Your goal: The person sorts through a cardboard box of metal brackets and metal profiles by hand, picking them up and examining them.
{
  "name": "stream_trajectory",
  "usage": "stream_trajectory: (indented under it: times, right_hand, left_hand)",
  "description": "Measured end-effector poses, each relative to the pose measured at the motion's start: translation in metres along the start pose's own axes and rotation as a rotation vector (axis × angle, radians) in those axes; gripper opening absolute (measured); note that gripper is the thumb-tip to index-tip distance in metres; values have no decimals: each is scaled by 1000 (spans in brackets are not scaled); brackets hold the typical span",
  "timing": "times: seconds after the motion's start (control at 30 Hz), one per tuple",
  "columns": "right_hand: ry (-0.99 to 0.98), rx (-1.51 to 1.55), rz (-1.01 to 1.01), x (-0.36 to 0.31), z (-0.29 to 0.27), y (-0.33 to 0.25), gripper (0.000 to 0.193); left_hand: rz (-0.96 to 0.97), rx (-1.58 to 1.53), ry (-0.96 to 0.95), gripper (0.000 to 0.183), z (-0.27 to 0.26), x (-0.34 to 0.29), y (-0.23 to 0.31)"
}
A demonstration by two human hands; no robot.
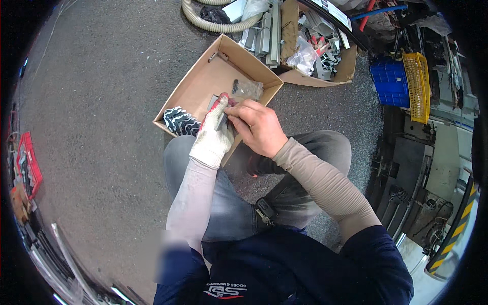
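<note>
My left hand (211, 140), in a white glove with red on the fingers, is closed around a small grey metal piece (222, 122). Bare and pinched at the fingertips, my right hand (258, 127) meets that piece from the right; whatever lies between its fingertips is too small to make out. Both hands are over the near side of an open cardboard box (185, 84). Inside it lie a bundle of black-and-white strips (181, 122) at the left, a clear plastic bag of small dark parts (248, 90) at the right, and a small metal part (218, 55) by the far wall.
Beyond the box stand a second carton (343, 75) of metal parts and bags, several metal profiles (263, 38) and a ribbed hose (195, 20). Blue (389, 84) and yellow crates (417, 86) are at the right. A red bin (30, 165) sits far left on the grey floor (107, 127).
</note>
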State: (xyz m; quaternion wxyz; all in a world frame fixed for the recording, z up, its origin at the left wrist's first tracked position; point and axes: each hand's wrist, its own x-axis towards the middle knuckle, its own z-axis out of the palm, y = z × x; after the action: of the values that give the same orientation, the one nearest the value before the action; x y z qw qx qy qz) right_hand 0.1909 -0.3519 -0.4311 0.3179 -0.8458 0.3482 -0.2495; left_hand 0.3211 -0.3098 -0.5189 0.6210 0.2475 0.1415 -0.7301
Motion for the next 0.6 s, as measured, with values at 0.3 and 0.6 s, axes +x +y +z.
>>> stream_trajectory:
  times: [0.3,0.6]
  right_hand:
    - [-61,99,111,-4,3,6,11]
    - [257,396,549,7,5,21,18]
  left_hand:
    - [0,104,52,19,-7,3,-5]
    - [17,-2,-176,20,-1,5,19]
